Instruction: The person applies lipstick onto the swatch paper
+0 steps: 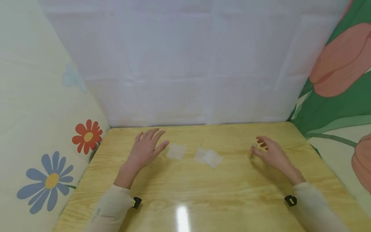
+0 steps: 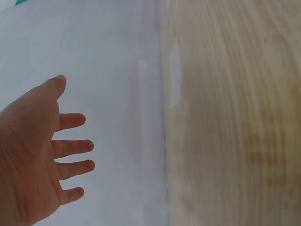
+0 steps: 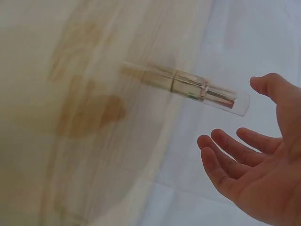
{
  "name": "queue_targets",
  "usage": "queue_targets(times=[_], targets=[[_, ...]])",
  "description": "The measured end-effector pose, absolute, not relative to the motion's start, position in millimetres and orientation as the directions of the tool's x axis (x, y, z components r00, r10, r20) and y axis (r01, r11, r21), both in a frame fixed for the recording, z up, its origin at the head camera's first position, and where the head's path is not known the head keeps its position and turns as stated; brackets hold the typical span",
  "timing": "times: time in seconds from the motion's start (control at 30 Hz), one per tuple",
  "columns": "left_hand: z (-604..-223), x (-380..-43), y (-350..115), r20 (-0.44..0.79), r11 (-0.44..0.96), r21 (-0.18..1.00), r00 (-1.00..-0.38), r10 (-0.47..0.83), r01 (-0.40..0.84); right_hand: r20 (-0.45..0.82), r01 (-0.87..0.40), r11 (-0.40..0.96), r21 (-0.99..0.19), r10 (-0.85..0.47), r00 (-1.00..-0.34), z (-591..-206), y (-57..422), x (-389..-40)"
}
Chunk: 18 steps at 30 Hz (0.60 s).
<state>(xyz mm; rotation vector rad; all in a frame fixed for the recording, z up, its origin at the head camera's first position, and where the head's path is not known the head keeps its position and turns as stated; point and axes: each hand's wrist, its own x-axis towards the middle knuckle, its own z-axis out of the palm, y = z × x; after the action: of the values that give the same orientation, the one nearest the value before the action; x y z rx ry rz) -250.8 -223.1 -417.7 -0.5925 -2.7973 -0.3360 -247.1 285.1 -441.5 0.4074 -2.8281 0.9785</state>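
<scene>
The left hand (image 1: 145, 149) is spread above the worktop (image 1: 179, 190), near a lone white square (image 1: 176, 151); two overlapping squares (image 1: 212, 158) lie toward the middle. The right hand (image 1: 273, 155) is loosely spread, slightly curved, and just beside it a slim clear bottle (image 3: 187, 87) stands upright on the worktop, transparent cap (image 3: 240, 103) uppermost; a creased white cloth (image 1: 165, 64) hangs behind

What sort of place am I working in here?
Probably a makeshift tabletop booth, perhaps set up for recording: a wood-grain table stands before a creased white sheet, with a flower print on the left and a tulip print on the right.
</scene>
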Motion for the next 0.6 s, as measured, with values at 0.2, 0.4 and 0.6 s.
queue_targets(times=[0.2,0.4,0.6], targets=[[-415.3,-247.2,-220.3,0.346,0.885,0.147,-0.861,0.372,0.442,0.172,-0.316,0.729,-0.607,-0.268,-0.948,-445.0,284.1,-257.8],[-418.8,-244.3,-219.9,0.295,0.888,0.136,-0.874,0.386,0.439,0.201,-0.382,0.711,-0.590,-0.330,-0.923,-459.1,283.5,-262.3],[-418.1,-243.4,-213.6,0.283,0.880,0.129,-0.868,0.409,0.457,0.197,-0.386,0.755,-0.530,-0.333,-0.922,-464.3,284.6,-264.2]])
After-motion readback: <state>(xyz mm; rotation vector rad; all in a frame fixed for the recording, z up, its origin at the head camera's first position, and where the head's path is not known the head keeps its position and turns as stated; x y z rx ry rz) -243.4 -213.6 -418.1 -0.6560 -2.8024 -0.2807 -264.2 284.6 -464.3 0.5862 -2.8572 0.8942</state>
